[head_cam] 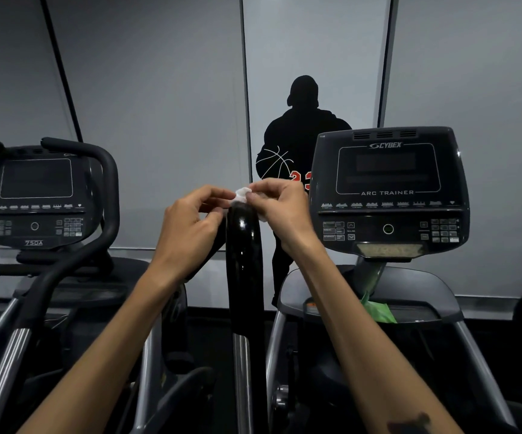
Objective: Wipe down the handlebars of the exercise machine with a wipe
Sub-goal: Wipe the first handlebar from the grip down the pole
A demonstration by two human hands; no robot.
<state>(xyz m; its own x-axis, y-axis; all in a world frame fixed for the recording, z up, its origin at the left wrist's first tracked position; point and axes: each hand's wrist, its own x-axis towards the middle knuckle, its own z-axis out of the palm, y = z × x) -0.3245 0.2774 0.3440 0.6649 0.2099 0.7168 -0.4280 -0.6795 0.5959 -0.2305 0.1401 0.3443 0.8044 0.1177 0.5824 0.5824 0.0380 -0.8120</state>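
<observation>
A: Both hands are up at the top of the handlebar [243, 245]. The left hand [187, 227] and right hand [280, 208] each pinch the white wipe [243, 194], which is draped over the bar's tip.

B: So is the wiping itself just starting?

A: Looks so. The next move calls for wrapping the wipe around the bar and drawing it down the glossy black shaft.

wipe [243, 193]: small, white, crumpled; sat on the handlebar's top end, just above frame centre, a further bit showing at its 4 o'clock.
handlebar [243, 245]: glossy black, thick, upright; ran from centre toward 6 o'clock, where it met a silver metal tube; top capped by the wipe.
</observation>
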